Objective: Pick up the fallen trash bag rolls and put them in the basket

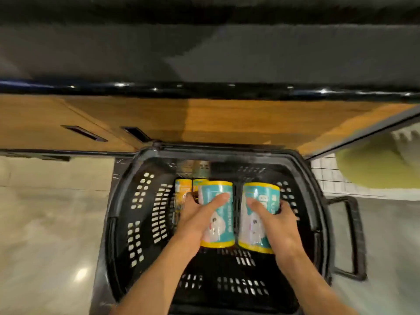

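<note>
Head view: rolls (217,214) in basket (127,201)

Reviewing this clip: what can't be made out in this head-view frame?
- Print on both teal rolls: left roll, right roll, blurred and partly covered by the left hand and right hand.
- Orange rolls behind: half hidden by the left roll and hand; count unclear.
- Whether the held rolls touch the basket floor: hidden beneath them.
- Basket's near rim: cut off by the bottom edge.
</note>
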